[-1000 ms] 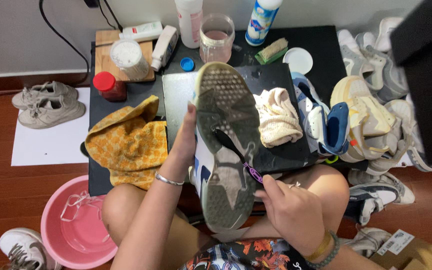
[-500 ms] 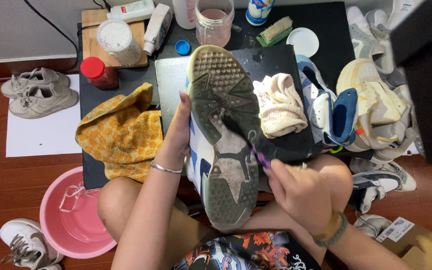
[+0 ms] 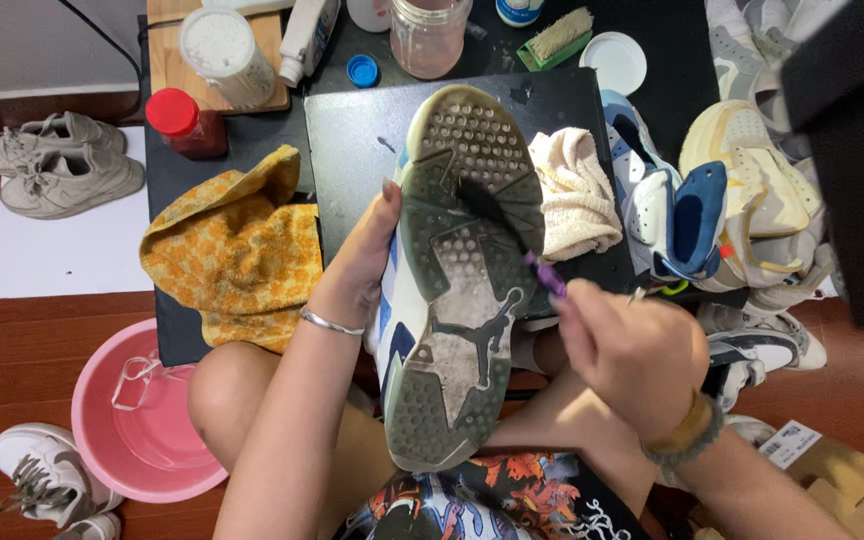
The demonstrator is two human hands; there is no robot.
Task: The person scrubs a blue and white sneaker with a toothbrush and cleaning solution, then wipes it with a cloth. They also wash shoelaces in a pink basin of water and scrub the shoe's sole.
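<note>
We take the sneaker (image 3: 462,290) as our landmark. It sits sole-up over our lap, long axis running from the toe, away from us over the dark mat (image 3: 352,140), to the heel near our shorts.

Left hand (image 3: 362,265) is clamped on the sneaker's left edge at about mid-length, thumb on the sole rim, fingers wrapped under where we can't see them. It is steadying the shoe.

Right hand (image 3: 632,350) sits just right of the sneaker, level with the midfoot, fingers closed around the purple handle of a small brush (image 3: 512,235). The brush slants up and left from that fist, across the shoe's long axis, dark bristle end touching the sole at the forefoot tread. So the working spot lies up-left of the right grip, toward the toe; the right hand is nearer to it than the left.

Sole looks grimy, grey-green, dirt in the tread.

Around the sneaker: cream cloth (image 3: 577,190) touching its right side near the toe, yellow towel (image 3: 232,250) well left of it, pink basin (image 3: 142,420) left of the heel on the floor, pile of other shoes (image 3: 732,200) to the right. Beyond the toe: glass jar (image 3: 430,35), scrub brush (image 3: 552,35), white lid (image 3: 614,62), blue cap (image 3: 362,70). Red-lidded jar (image 3: 182,120) up-left.
</note>
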